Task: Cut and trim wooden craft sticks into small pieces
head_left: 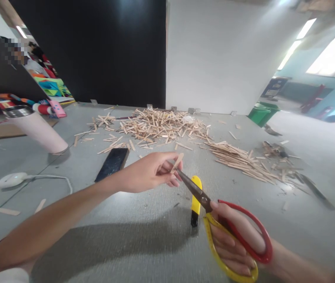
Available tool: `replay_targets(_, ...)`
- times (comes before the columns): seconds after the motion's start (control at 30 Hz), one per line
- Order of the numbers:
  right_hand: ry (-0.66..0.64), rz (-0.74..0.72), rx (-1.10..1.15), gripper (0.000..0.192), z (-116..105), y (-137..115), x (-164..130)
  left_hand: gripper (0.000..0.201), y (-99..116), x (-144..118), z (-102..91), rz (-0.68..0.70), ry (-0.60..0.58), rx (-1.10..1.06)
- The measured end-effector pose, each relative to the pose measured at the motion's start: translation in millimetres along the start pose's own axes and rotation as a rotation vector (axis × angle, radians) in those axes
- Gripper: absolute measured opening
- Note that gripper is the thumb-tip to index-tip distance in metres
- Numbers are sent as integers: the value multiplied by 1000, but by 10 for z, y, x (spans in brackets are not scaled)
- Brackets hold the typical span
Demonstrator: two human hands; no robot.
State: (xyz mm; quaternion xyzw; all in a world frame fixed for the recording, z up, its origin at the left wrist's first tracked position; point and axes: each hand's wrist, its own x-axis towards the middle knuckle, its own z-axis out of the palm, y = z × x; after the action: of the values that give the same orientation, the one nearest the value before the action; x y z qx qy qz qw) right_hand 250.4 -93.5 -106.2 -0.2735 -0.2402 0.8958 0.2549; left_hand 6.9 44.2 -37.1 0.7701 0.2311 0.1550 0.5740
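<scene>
My left hand (152, 172) pinches a small wooden stick (178, 160) above the grey table (143, 239). My right hand (233, 241) grips scissors (202, 198) with one red and one yellow handle; their blade tips touch the stick at my left fingertips. A yellow and black utility knife (196, 200) lies on the table just under the blades.
A large heap of wooden sticks (158, 125) lies at the back, a neater bundle of sticks (238, 159) to the right. A black phone (112, 164), a pink tumbler (36, 127) and a white corded device (11, 180) sit left. A green bin (262, 113) stands beyond.
</scene>
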Motion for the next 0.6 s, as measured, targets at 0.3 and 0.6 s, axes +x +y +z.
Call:
replay_targets(0.3,166,-162,-244,83,-68,131,-21,11,73,-53,1,-46,-8,-95)
replay_targets(0.6,234,-229,-410,85,-50,104,-29,30,106,-53,-22,-104,110,101)
